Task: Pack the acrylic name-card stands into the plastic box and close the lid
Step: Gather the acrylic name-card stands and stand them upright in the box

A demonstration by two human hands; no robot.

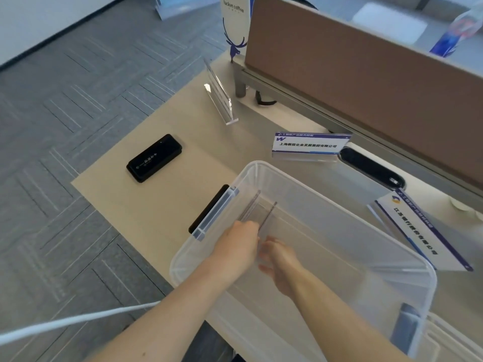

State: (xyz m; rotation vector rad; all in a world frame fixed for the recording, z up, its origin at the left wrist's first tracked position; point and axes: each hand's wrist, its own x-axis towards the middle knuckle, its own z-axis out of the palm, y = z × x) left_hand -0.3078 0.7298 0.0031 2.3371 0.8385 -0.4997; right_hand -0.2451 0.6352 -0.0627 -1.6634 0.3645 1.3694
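A clear plastic box [261,167] stands open on the beige desk, with both my hands reaching down inside it. My left hand [236,246] grips the near end of a clear acrylic stand [257,211] lying against the box's left wall. My right hand [281,262] touches the same stand from the right, fingers loosely bent. An empty acrylic stand [219,94] stands at the back of the desk. Two stands with printed cards wait outside the box: one behind it [309,146] and one to its right [420,228].
A black device [154,158] lies on the desk to the left, and another black item [207,209] sits beside the box's grey latch. A brown partition [366,71] runs along the back. A white cable [78,318] crosses the lower left over grey carpet.
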